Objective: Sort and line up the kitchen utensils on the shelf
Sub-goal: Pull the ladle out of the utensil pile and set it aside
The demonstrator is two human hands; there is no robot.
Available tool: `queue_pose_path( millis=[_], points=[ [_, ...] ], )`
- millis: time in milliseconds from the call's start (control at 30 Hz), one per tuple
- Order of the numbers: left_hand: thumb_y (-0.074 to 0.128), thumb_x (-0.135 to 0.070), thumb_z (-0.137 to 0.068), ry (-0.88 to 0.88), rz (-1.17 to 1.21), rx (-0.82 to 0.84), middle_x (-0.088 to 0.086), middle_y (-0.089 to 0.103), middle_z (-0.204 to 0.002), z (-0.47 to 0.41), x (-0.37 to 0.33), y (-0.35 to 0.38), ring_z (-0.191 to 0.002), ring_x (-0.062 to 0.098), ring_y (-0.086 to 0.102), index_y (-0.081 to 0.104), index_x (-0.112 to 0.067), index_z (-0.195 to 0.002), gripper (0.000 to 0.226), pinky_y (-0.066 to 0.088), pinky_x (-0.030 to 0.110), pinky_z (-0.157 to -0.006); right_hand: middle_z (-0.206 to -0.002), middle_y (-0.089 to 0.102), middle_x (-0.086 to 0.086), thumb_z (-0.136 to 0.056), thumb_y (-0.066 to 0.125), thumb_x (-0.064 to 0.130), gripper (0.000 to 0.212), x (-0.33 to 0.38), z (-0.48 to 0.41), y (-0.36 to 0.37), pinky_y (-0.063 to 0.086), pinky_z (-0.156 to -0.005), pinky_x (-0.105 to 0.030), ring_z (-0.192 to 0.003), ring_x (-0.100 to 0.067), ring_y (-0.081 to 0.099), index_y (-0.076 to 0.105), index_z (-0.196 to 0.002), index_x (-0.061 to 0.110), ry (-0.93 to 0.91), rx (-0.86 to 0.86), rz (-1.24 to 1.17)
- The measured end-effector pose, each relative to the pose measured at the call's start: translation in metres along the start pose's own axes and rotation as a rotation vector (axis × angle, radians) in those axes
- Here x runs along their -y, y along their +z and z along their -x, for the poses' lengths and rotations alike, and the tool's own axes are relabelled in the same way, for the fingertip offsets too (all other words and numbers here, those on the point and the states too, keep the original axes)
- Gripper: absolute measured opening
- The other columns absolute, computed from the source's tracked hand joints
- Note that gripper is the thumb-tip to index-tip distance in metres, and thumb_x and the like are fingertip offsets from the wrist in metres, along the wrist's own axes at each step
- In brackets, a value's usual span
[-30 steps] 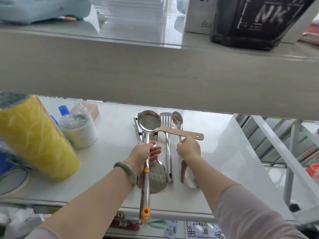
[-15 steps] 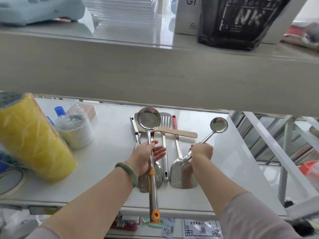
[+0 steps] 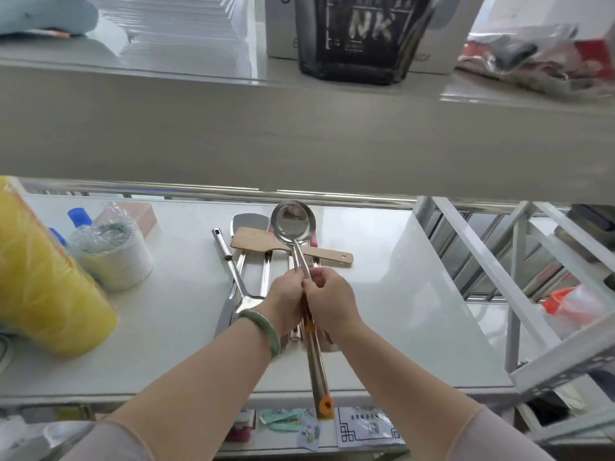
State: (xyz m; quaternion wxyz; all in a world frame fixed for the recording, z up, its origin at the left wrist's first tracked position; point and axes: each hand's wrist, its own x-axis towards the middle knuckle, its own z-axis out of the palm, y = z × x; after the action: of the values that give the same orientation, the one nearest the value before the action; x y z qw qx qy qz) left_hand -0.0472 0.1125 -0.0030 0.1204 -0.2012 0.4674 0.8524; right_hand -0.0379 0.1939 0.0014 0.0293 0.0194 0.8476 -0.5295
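Note:
Over the white shelf [image 3: 399,294] my left hand [image 3: 286,301] and my right hand [image 3: 329,302] meet, both closed around ladle shafts. The large steel ladle [image 3: 293,224] has an orange-tipped handle that juts past the shelf's front edge. A second thin shaft runs beside it, and the small ladle seems to sit nested in the large bowl. Under them, a wooden spatula [image 3: 259,242] lies crosswise over several steel turners [image 3: 249,221]. One turner blade [image 3: 248,302] shows beside my left wrist.
A big yellow roll [image 3: 40,277], a plastic-wrapped white roll [image 3: 113,254] and a blue-capped bottle [image 3: 80,216] stand at the left. The upper shelf board [image 3: 299,144] hangs low overhead. A white metal frame [image 3: 482,277] borders the right end.
My right hand carried the small ladle from the right in to the large ladle in my left hand. The two hands now touch and the bowls overlap.

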Motion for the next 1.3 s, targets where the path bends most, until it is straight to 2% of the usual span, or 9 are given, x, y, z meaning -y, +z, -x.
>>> queue_pose_path(
  millis=[100,200,300,467,600,767,833,1067,1300],
  points=[
    [0.031,-0.032,-0.100,-0.051,0.130,0.025,0.012,0.066,-0.086,0.000,0.003,0.007,-0.074,0.022,0.062,0.054,-0.009,-0.091,0.033,0.053,0.033,-0.069,-0.089,0.068,-0.001,-0.089,0.050,0.022,0.018,0.002,0.005,-0.003,0.048,-0.073,-0.027,-0.081,-0.016,0.060,0.064,-0.101,0.018,-0.006,0.005,0.075],
    [0.033,-0.034,-0.100,-0.073,0.143,0.047,0.014,0.068,-0.095,-0.001,0.008,0.015,-0.079,0.025,0.061,0.046,-0.008,-0.102,0.030,0.052,0.036,-0.071,-0.096,0.064,-0.009,-0.085,0.049,0.017,0.018,-0.004,0.007,-0.008,0.055,-0.079,-0.038,-0.087,-0.024,0.063,0.063,-0.095,0.015,0.004,-0.003,0.130],
    [0.038,-0.031,-0.098,-0.098,0.092,0.061,0.010,0.070,-0.096,-0.001,0.015,0.025,-0.075,0.024,0.059,0.046,-0.009,-0.103,0.023,0.050,0.034,-0.069,-0.096,0.064,-0.008,-0.085,0.045,0.017,0.027,-0.014,0.008,-0.017,0.048,-0.063,-0.030,-0.084,-0.023,0.060,0.057,-0.109,0.013,0.038,0.023,0.162],
    [0.037,-0.038,-0.098,-0.125,-0.141,0.111,0.008,0.065,-0.088,0.000,0.024,0.048,-0.077,0.017,0.060,0.056,-0.013,-0.081,0.036,0.048,0.029,-0.076,-0.100,0.067,-0.012,-0.090,0.038,0.016,0.032,-0.029,0.008,-0.036,0.041,-0.068,-0.030,-0.082,-0.024,0.056,0.051,-0.119,0.015,0.006,-0.005,0.230],
    [0.033,-0.049,-0.096,-0.130,-0.510,0.217,-0.006,0.064,-0.100,0.005,0.029,0.052,-0.101,0.016,0.057,0.056,-0.023,-0.112,0.039,0.044,0.036,-0.090,-0.100,0.065,-0.019,-0.088,0.039,0.010,0.032,-0.045,-0.017,-0.071,0.045,-0.072,-0.032,-0.088,-0.034,0.060,0.053,-0.117,0.007,0.028,-0.106,0.353],
    [0.037,-0.025,-0.099,0.019,-0.616,0.051,0.004,0.062,-0.099,0.005,0.016,0.014,-0.080,0.014,0.055,0.060,-0.014,-0.098,0.025,0.046,0.021,-0.060,-0.099,0.060,-0.028,-0.085,0.043,0.006,0.020,-0.078,-0.061,-0.135,0.043,-0.078,-0.037,-0.099,-0.040,0.058,0.055,-0.099,-0.003,0.139,-0.214,0.549],
    [0.037,-0.015,-0.099,0.122,-0.715,-0.019,0.005,0.066,-0.095,0.006,0.004,-0.014,-0.084,0.016,0.059,0.062,-0.014,-0.094,0.025,0.048,0.021,-0.063,-0.090,0.059,-0.026,-0.084,0.044,0.006,0.006,-0.088,-0.073,-0.149,0.038,-0.070,-0.036,-0.092,-0.041,0.058,0.049,-0.082,0.005,0.158,-0.219,0.583],
    [0.034,-0.008,-0.097,0.243,-0.626,-0.316,0.002,0.065,-0.078,0.019,-0.034,-0.094,-0.070,0.011,0.060,0.062,-0.016,-0.082,0.033,0.048,0.020,-0.061,-0.070,0.056,-0.018,-0.085,0.050,0.011,0.021,-0.114,-0.095,-0.152,0.035,-0.061,-0.032,-0.076,-0.038,0.057,0.051,-0.065,0.006,0.178,-0.210,0.616],
    [0.035,-0.011,-0.096,0.258,-0.727,-0.432,-0.002,0.066,-0.081,0.017,-0.042,-0.134,-0.083,0.016,0.059,0.064,-0.013,-0.097,0.029,0.046,0.023,-0.067,-0.102,0.062,-0.029,-0.083,0.050,0.013,0.026,-0.120,-0.097,-0.143,0.044,-0.079,-0.037,-0.096,-0.041,0.056,0.066,-0.094,-0.003,0.261,-0.225,0.670]
  ],
)
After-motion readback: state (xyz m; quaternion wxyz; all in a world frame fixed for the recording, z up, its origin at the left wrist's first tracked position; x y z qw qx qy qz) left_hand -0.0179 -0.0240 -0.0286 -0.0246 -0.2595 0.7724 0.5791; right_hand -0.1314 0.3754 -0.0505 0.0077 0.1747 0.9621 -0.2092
